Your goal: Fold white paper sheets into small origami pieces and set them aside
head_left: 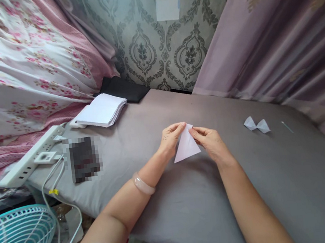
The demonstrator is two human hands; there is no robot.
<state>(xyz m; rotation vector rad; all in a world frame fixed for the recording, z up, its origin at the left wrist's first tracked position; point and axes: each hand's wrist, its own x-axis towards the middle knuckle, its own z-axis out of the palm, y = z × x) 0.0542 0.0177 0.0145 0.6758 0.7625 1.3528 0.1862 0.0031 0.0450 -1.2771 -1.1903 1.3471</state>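
A white sheet of paper folded into a triangle (pixel 186 146) is held up between my two hands, its narrow tip at the top and its wide edge toward me. My left hand (pixel 170 138) pinches it at the upper left, close to the tip. On the other side my right hand (pixel 207 139) grips the upper right edge between thumb and fingers. Part of the paper behind the right fingers is hidden. A bow-shaped folded paper (pixel 257 125) lies on the grey bed surface to the right, apart from both hands.
A paper stack (pixel 103 109) and black folded cloth (pixel 127 88) lie at the back left. Left of me are a power strip (pixel 29 156) with cables, a blurred dark object (pixel 85 158) and a blue fan (pixel 21 240). A thin stick (pixel 287 127) lies at right.
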